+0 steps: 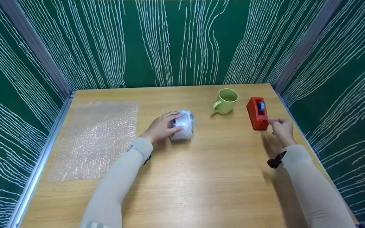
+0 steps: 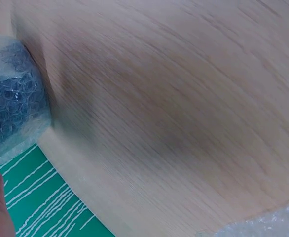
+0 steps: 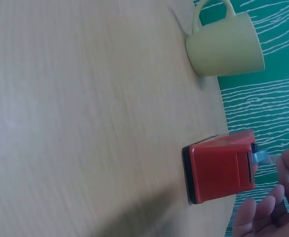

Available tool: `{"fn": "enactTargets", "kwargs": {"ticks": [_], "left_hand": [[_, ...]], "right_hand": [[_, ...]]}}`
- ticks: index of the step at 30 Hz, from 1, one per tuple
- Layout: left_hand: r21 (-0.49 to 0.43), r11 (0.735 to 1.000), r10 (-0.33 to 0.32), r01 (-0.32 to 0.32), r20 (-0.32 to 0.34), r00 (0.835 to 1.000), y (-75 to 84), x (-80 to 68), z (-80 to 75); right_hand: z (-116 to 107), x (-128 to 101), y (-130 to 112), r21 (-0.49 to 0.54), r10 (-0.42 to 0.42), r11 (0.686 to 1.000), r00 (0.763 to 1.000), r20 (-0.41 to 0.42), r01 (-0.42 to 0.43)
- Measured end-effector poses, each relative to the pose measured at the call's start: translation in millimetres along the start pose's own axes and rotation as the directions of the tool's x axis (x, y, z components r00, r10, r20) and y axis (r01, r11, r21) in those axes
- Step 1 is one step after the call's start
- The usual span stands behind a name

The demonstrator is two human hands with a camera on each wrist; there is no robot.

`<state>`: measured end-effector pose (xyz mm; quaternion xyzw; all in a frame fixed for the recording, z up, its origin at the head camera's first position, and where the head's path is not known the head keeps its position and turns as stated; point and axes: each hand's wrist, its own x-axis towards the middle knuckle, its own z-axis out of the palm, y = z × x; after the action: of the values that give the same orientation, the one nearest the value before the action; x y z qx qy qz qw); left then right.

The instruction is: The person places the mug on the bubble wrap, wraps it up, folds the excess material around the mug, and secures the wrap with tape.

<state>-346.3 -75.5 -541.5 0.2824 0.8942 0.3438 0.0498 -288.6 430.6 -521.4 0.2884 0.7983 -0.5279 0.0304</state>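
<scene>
one wrapped bundle [image 1: 184, 125], one tape dispenser [image 1: 257, 113], one mug [image 1: 226, 101]

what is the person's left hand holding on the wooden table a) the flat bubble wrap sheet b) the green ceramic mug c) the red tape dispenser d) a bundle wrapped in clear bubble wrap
d: the left hand grips the bubble-wrapped bundle, while the right hand pinches tape at the red tape dispenser.

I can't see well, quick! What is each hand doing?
Left hand: holding the bubble-wrapped bundle.
Right hand: pinching the tape end at the red tape dispenser.
</scene>
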Motion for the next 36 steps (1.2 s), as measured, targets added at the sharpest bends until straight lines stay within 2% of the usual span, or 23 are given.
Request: {"fn": "enactTargets", "kwargs": {"ticks": [4, 9, 18, 24, 30, 33, 36], "left_hand": [[0.012, 1.0, 0.008, -0.008, 0.002, 1.0, -0.6, 0.0, 0.4], [0.0, 1.0, 0.002, -0.002, -0.001, 1.0, 0.7, -0.6, -0.6], [0.007, 1.0, 0.001, -0.001, -0.008, 1.0, 0.1, -0.1, -0.2], [0.01, 1.0, -0.004, 0.004, -0.011, 1.0, -1.3, -0.2, 1.0], [0.017, 1.0, -0.006, 0.006, -0.009, 1.0, -2.6, -0.1, 0.7], [0.024, 1.0, 0.005, -0.005, -0.006, 1.0, -2.8, 0.6, 1.1], [0.019, 1.0, 0.001, -0.001, -0.003, 1.0, -2.5, 0.8, 1.8]], "right_hand": [[2, -4, 3, 0.02, 0.002, 1.0, 1.0, -0.007, -0.002], [2, -6, 6, 0.057, 0.054, 0.997, 0.998, 0.017, -0.055], [5, 6, 21, 0.09, 0.123, 0.988, 0.992, -0.001, -0.122], [11, 15, 26, 0.128, 0.196, 0.973, 0.98, -0.016, -0.193], [19, 21, 27, 0.201, 0.194, 0.963, 0.979, -0.059, -0.179], [21, 22, 26, 0.32, 0.204, 0.93, 0.978, -0.032, -0.184], [22, 23, 27, 0.465, 0.228, 0.86, 0.974, 0.022, -0.211]]}}
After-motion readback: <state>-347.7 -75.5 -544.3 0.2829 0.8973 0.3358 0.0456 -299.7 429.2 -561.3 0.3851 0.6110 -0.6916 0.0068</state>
